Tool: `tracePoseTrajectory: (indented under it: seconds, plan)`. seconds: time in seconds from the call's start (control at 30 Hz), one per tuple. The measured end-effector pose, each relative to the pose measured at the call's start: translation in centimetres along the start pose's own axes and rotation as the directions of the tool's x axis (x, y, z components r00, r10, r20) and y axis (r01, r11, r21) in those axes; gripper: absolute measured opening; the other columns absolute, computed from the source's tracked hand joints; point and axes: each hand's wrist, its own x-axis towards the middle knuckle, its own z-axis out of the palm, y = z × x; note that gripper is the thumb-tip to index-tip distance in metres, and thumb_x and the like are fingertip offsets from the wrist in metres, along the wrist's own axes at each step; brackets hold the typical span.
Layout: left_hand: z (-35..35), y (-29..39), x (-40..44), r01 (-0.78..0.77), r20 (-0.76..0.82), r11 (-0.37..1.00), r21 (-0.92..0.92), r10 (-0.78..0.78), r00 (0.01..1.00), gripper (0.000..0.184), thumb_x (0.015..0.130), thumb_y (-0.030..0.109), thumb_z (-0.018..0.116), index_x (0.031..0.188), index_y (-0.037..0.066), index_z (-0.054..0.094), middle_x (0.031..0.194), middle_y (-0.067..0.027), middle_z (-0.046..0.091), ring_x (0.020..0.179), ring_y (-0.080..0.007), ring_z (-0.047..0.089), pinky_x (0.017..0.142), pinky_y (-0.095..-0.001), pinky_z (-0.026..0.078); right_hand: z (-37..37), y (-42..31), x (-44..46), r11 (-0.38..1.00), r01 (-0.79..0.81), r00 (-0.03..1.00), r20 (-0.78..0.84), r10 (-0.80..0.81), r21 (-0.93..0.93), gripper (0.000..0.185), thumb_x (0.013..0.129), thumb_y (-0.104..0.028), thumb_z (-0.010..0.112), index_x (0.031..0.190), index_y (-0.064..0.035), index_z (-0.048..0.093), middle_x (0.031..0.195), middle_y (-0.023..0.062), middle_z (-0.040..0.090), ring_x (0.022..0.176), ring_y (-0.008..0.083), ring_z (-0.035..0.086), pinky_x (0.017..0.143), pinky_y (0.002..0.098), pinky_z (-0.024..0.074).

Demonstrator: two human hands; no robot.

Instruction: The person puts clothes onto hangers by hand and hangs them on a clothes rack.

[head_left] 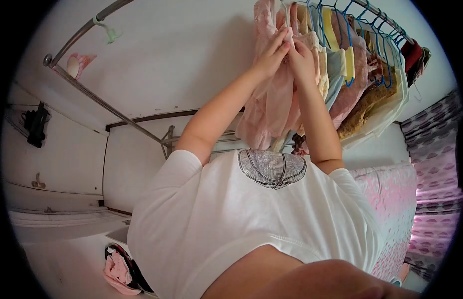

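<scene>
A pale pink garment [264, 112] hangs from a white hanger [286, 17] at the left end of a row of clothes. Both hands are raised to its top, just below the hanger's hook. My left hand [300, 56] has its fingers closed on the garment's upper edge, and my right hand [275, 54] pinches the same part from the other side, the fingertips of the two nearly touching. Right beside them hang other clothes on blue hangers [349, 65], one with yellow pads.
The metal rack [99, 103] runs along the left and top, with a green clip [108, 31] on its bar. At right are a pink patterned cover [391, 204] and patterned curtains [433, 164]. Pink cloth [118, 269] lies at lower left.
</scene>
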Motion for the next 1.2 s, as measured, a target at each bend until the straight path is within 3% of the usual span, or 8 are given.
tracePoseTrajectory:
  seconds: [0.17, 0.37, 0.5, 0.57, 0.77, 0.87, 0.97, 1.2]
  plan:
    - [0.7, 1.7, -1.8, -0.004, -0.040, 0.996, 0.089, 0.008, 0.999, 0.051, 0.093, 0.029, 0.035, 0.136, 0.006, 0.021, 0.143, -0.0120, 0.015, 0.132, -0.0233, 0.013, 0.106, -0.0327, 0.014, -0.3, -0.5, -1.0, 0.999, -0.028, 0.998, 0.053, 0.026, 0.043, 0.034, 0.083, -0.016, 0.052, 0.110, 0.0040, 0.048, 0.095, 0.0071, 0.056, 0.080, 0.0106, 0.052, 0.069, 0.0219, 0.0432]
    - [3.2, 1.5, -5.8, -0.009, -0.032, 0.991, 0.131, 0.014, 0.999, 0.054, 0.091, 0.023, 0.036, 0.136, 0.003, 0.015, 0.144, -0.0145, 0.007, 0.133, -0.0279, 0.007, 0.107, -0.0355, 0.010, -0.1, -0.6, -5.2, 0.997, 0.066, 0.998, 0.019, -0.066, -0.035, 0.043, 0.084, -0.016, 0.052, 0.123, -0.0003, 0.039, 0.112, 0.0079, 0.050, 0.104, 0.0154, 0.046, 0.090, 0.0253, 0.0341]
    - [5.0, 0.0, -8.5, -0.100, -0.033, 0.960, 0.260, 0.112, 0.993, 0.058, 0.091, 0.028, 0.035, 0.137, 0.003, 0.010, 0.143, -0.0150, 0.006, 0.133, -0.0275, 0.006, 0.106, -0.0363, 0.010, -0.5, -1.1, -9.2, 0.944, 0.138, 0.990, 0.002, -0.144, -0.299, 0.051, 0.084, -0.017, 0.050, 0.127, 0.0010, 0.032, 0.123, 0.0128, 0.042, 0.117, 0.0211, 0.038, 0.098, 0.0290, 0.0275]
    - [6.3, -0.7, -10.3, -0.111, -0.008, 0.973, 0.202, 0.115, 0.993, 0.059, 0.091, 0.030, 0.033, 0.137, 0.002, 0.010, 0.143, -0.0167, 0.006, 0.133, -0.0292, 0.005, 0.106, -0.0374, 0.010, -0.8, -0.8, -11.4, 0.889, 0.149, 0.988, 0.023, -0.154, -0.432, 0.053, 0.084, -0.017, 0.049, 0.129, 0.0021, 0.029, 0.128, 0.0159, 0.037, 0.122, 0.0244, 0.032, 0.101, 0.0310, 0.0226]
    - [10.9, -1.8, -14.9, -0.094, 0.123, 0.993, -0.077, 0.103, 0.987, 0.062, 0.091, 0.037, 0.029, 0.136, -0.002, 0.010, 0.141, -0.0219, 0.007, 0.132, -0.0344, 0.005, 0.105, -0.0407, 0.010, -3.6, 0.8, -17.6, 0.877, 0.020, 0.999, -0.033, -0.041, -0.479, 0.059, 0.084, -0.021, 0.050, 0.131, 0.0025, 0.025, 0.134, 0.0167, 0.030, 0.127, 0.0254, 0.024, 0.104, 0.0315, 0.0164]
    - [13.1, -1.7, -18.4, 0.051, 0.112, 0.988, -0.146, -0.035, 0.993, 0.065, 0.090, 0.043, 0.028, 0.135, -0.002, 0.012, 0.141, -0.0234, 0.007, 0.131, -0.0356, 0.007, 0.104, -0.0424, 0.012, -4.4, 1.4, -20.4, 0.919, -0.057, 0.994, -0.110, 0.014, -0.391, 0.060, 0.084, -0.022, 0.049, 0.133, 0.0010, 0.023, 0.138, 0.0152, 0.025, 0.130, 0.0242, 0.020, 0.104, 0.0311, 0.0144]
    - [14.1, -1.7, -20.8, 0.032, 0.236, 0.999, 0.007, -0.033, 0.971, 0.064, 0.091, 0.041, 0.028, 0.135, -0.002, 0.012, 0.141, -0.0234, 0.007, 0.131, -0.0367, 0.009, 0.104, -0.0427, 0.015, -4.8, 0.6, -23.4, 0.930, -0.082, 0.988, -0.151, 0.028, -0.360, 0.060, 0.085, -0.019, 0.049, 0.134, -0.0002, 0.021, 0.140, 0.0136, 0.023, 0.130, 0.0228, 0.019, 0.105, 0.0315, 0.0140]
    - [18.8, 2.3, -25.4, -0.006, 0.375, 0.998, -0.061, 0.028, 0.927, 0.063, 0.090, 0.037, 0.031, 0.135, -0.002, 0.012, 0.140, -0.0227, 0.010, 0.130, -0.0370, 0.012, 0.102, -0.0438, 0.018, -8.1, -0.3, -30.7, 0.912, -0.063, 0.978, -0.208, -0.025, -0.406, 0.057, 0.084, -0.015, 0.051, 0.133, -0.0018, 0.026, 0.139, 0.0152, 0.025, 0.129, 0.0242, 0.022, 0.105, 0.0332, 0.0163]
